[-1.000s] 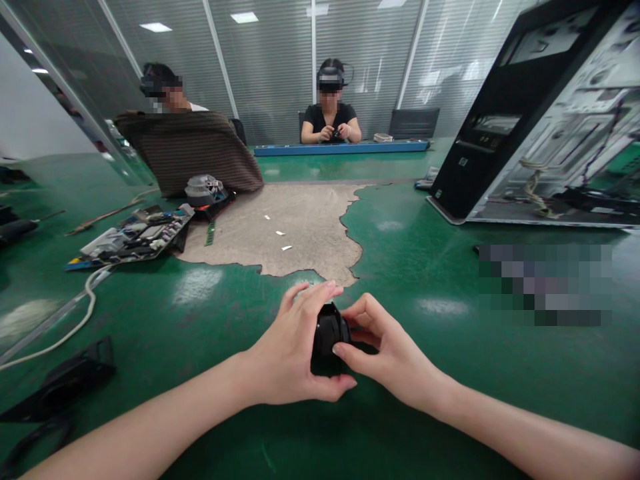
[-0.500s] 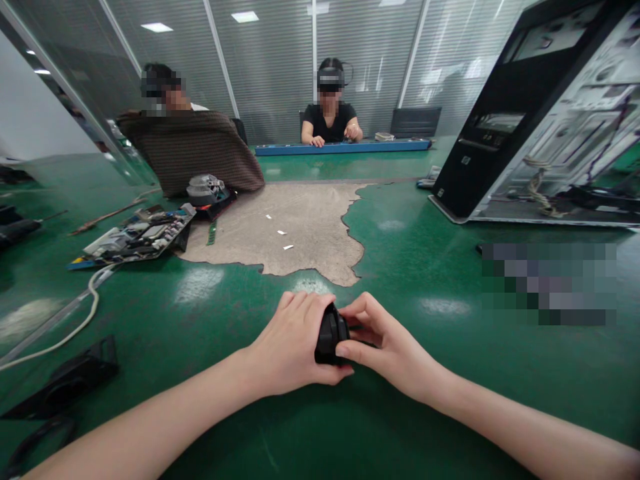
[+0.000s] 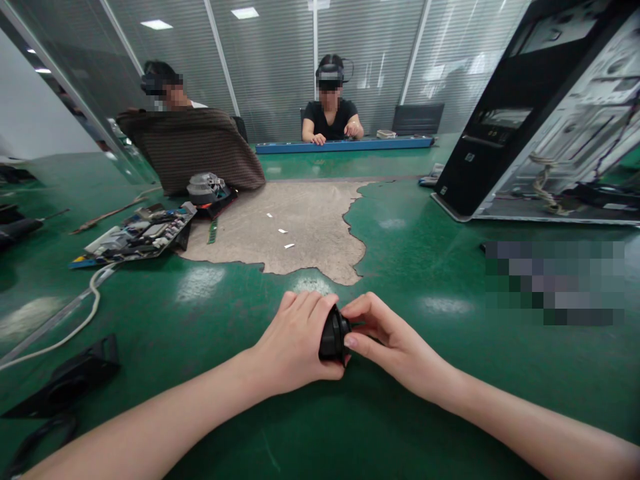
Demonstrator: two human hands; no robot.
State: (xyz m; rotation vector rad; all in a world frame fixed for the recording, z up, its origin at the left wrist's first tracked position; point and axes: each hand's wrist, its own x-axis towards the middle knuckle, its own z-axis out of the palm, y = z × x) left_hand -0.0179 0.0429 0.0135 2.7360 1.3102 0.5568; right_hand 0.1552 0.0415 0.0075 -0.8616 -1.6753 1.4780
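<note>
A black, rounded plastic part [image 3: 331,337], with a rim on its right side, is held just above the green tabletop near the middle. My left hand [image 3: 295,340] wraps around it from the left, its palm covering much of it. From the right, the thumb and fingers of my right hand [image 3: 383,333] pinch the part's rim. What the part is exactly cannot be made out, as both hands hide portions of it.
On the right stands an opened black computer tower [image 3: 493,127] beside a blurred-out object [image 3: 555,280]. A circuit board [image 3: 143,233], a fan-like cooler [image 3: 207,190] and a black bracket [image 3: 75,373] lie left. Two people sit beyond, one behind a blue strip [image 3: 345,145].
Both hands and the black part have shifted slightly to the right. The part's rim has turned a little, and my right thumb has moved outward along it.
</note>
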